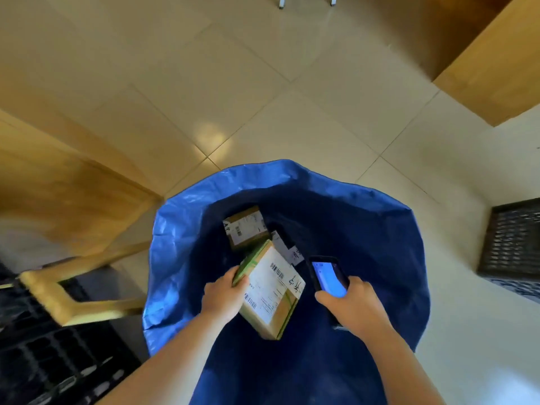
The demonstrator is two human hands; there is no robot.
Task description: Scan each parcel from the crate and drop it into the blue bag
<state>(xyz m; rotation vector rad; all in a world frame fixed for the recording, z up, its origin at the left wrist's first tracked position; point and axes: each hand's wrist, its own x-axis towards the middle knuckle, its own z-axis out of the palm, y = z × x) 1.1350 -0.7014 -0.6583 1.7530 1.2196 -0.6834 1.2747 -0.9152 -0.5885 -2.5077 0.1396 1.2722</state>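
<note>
A big blue bag [181,229] stands open on the tiled floor below me. My left hand [223,296] grips a cardboard parcel [270,287] with a white barcode label and green tape, held over the bag's mouth. My right hand [353,305] holds a black phone [328,277] with a lit blue screen, just right of the parcel. Deeper inside the bag lies another cardboard parcel [247,226], with a smaller dark parcel [287,247] beside it.
A black plastic crate [43,361] sits at the lower left beneath a wooden frame [67,299]. A second black crate [514,244] stands on the floor at the right. A wooden tabletop [496,62] juts in at the upper right.
</note>
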